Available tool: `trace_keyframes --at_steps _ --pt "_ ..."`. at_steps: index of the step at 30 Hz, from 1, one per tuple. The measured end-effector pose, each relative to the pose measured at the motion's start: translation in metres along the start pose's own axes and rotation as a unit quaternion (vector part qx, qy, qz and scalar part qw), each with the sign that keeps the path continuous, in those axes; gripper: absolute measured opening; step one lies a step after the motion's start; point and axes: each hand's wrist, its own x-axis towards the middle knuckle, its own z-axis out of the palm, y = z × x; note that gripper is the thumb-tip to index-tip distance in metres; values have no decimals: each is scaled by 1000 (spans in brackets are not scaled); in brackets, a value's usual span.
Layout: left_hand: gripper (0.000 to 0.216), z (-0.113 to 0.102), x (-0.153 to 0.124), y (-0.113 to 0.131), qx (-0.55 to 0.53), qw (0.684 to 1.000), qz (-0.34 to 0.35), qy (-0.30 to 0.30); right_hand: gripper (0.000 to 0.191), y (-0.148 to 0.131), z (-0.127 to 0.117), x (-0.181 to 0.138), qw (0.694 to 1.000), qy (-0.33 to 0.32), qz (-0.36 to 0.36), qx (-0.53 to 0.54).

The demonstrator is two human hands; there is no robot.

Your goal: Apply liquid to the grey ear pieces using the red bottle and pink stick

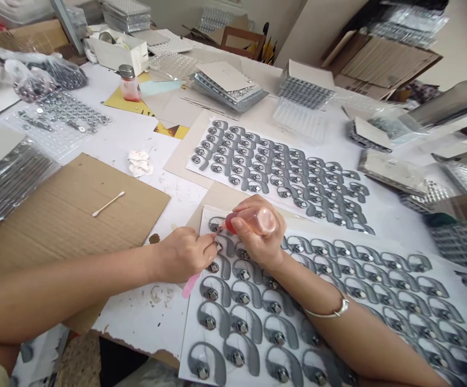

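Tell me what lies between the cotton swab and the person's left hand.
Head view: bare brown cardboard, then a strip of white table with a small brown spot, between cotton swab and left hand.

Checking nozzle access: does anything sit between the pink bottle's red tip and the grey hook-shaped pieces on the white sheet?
Nothing visible. The right hand holds the pink plastic bottle, red tip at a grey hook-shaped piece; the left hand, gripping a pink stick, rests beside it.
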Motion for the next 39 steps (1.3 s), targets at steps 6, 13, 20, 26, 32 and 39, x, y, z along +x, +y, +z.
trace_keyframes --at_steps 6,13,20,26,32,39 --pt "16 0 -1 -1 -12 1000 -4 -9 19 0 0 -1 1000 -1 3 -12" --pt "18 0 -1 -1 -22 1000 -20 -7 14 4 1 -2 1000 19 -15 6" --pt "17 0 -2 -1 -36 999 -14 -6 12 4 1 -2 1000 13 -15 10" --pt "15 1 -3 -2 -34 999 -15 -14 12 5 1 -2 999 23 -30 -5" --pt "18 1 -4 -2 -26 999 -14 -36 16 2 0 0 999 17 -29 -34" --pt "18 -1 -3 -2 -33 999 -16 -23 16 1 -1 0 998 21 -49 -32"
